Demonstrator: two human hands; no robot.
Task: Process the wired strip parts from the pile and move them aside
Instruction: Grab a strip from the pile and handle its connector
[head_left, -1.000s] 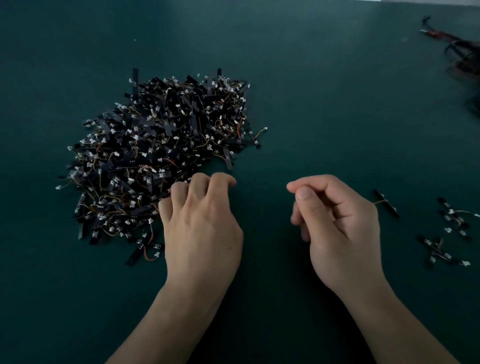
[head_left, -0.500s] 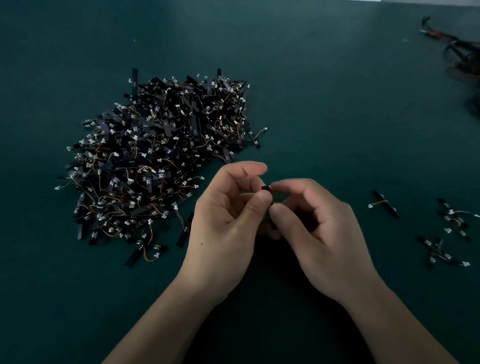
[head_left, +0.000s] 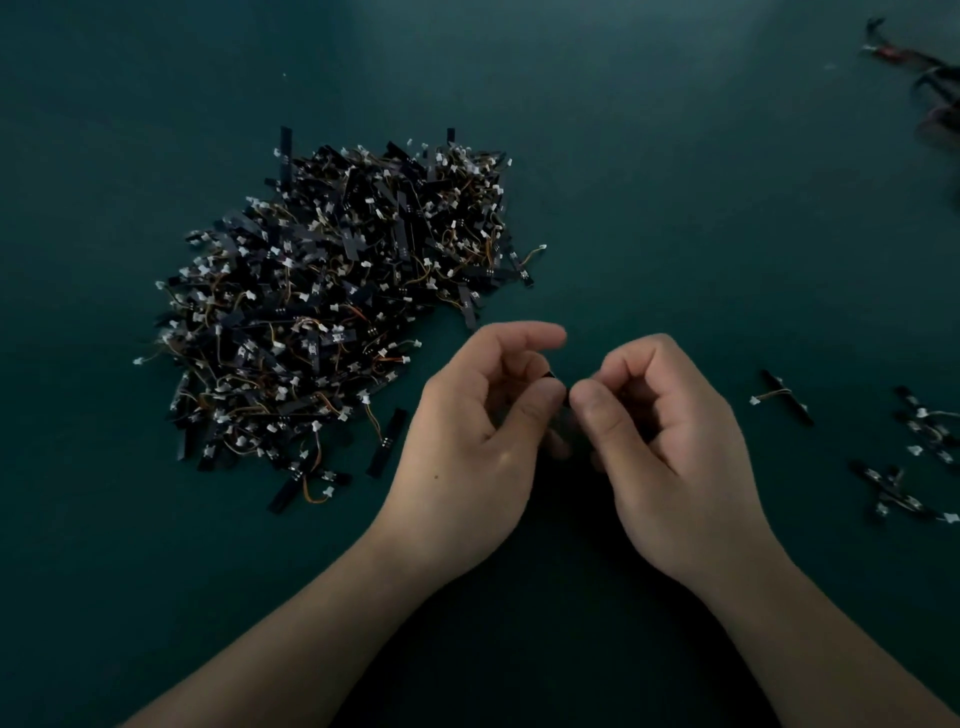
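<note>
head view. both hands met over the near middle of the dark green table (head_left: 675, 182), raised a little off it. the left hand (head_left: 467, 441) pinched one wired strip part (head_left: 550, 375) between thumb and curled fingers, with the forefinger lifted straighter above. the right hand (head_left: 670, 452), fingers curled in, brought its thumb and forefinger tip against the same part from the three o'clock side, so the two thumbs almost touched. only a small dark end of the part showed between the fingertips; its wire and connector were hidden, so what was being done to it could not be told. a two-handed pinch of this kind probably served to brace a thin, flexible piece while one end was worked.

the pile (head_left: 332, 312) of black strips with orange wires and white connectors lay at ten o'clock from the hands, close to the left hand, likely so that hand could draw from it. one loose strip (head_left: 387, 441) lay just beside the pile's near edge. the moved-aside parts (head_left: 782, 397) lay scattered at three o'clock, well apart from the pile and within reach of the right hand. blurred dark cables (head_left: 930, 78) lay at one o'clock, at the far corner. judging by the few parts set aside, the task was at an early stage.
</note>
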